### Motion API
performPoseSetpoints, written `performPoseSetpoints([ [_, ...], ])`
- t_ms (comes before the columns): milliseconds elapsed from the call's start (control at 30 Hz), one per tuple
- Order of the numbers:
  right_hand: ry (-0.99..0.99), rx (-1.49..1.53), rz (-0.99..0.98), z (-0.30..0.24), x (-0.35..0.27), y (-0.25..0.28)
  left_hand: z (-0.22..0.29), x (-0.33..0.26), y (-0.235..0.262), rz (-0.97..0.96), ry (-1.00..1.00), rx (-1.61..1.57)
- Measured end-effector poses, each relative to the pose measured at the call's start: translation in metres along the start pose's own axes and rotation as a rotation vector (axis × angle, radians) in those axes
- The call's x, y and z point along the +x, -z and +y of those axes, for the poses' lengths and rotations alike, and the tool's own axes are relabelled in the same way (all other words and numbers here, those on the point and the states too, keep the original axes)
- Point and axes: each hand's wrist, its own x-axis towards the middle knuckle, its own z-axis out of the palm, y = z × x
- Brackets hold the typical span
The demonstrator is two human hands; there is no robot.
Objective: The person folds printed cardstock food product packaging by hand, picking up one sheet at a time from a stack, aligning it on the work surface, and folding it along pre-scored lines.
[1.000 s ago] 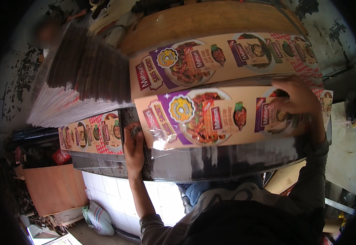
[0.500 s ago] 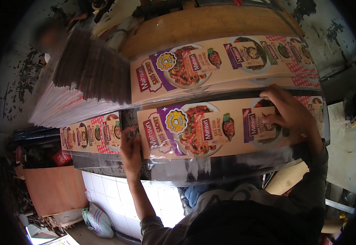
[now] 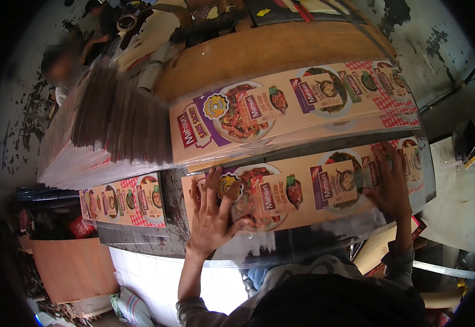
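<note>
In front of me a long peach printed sheet with food pictures lies on the dark worktop. Clear plastic film shows along its near edge. My left hand rests flat on the sheet's left end, fingers spread over the printed badge. Toward the right end, my right hand presses on the same sheet with its fingers apart. Neither hand grips anything. Just beyond lies a stack of matching sheets, and left of that stands a thick, fanned pile of sheets with its edges showing.
At the left, another printed sheet lies on the worktop. A wooden board spans the back, with a tape roll beyond it. Another person is at the far left. A pale surface stands at the right.
My left hand has moved from beside the sheet's left edge onto its surface and spread out. My right hand has shifted a little right and opened flatter. The view has tilted slightly upward.
</note>
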Motion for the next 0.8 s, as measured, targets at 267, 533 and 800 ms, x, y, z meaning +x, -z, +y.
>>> performPoseSetpoints([
  [267, 0.041, -0.006, 0.013, 0.010, 0.009, -0.002, 0.006, 0.004, -0.001, 0.070, 0.032, -0.060],
  [533, 0.068, -0.022, -0.011, 0.006, 0.019, 0.001, 0.005, 0.006, 0.002, 0.043, 0.074, -0.061],
  [800, 0.125, 0.049, 0.060, 0.012, 0.014, -0.005, 0.003, 0.000, -0.003, 0.001, 0.052, -0.014],
])
